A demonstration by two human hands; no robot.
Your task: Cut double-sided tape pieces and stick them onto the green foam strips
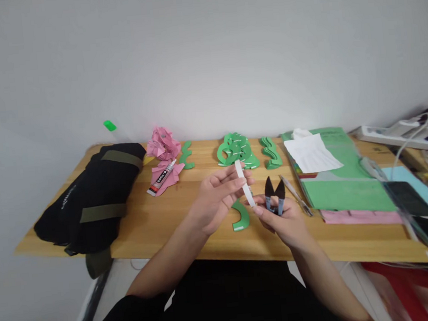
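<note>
My left hand [219, 195] is closed on a narrow white band of tape [245, 185], seen nearly edge-on above the table. My right hand [281, 219] grips small thread snips [274, 200] with dark blades pointing away from me and apart. Its thumb and fingers also meet the lower end of the tape. Beneath the hands lies a curved green paper piece [241, 218] with a white strip at its end, partly hidden. Farther back sit a heap of green cut-outs [237, 151] with white strips on them and a stack of wavy green cut-outs [270, 153].
A black bag [93, 201] lies at left. Nearby are crumpled pink paper [163, 144], a glue tube [161, 177] and another green cut-out [186, 155]. To the right are a pen [295, 195], green folder [348, 193], white paper [313, 153], phone [414, 203] and power strip [395, 132].
</note>
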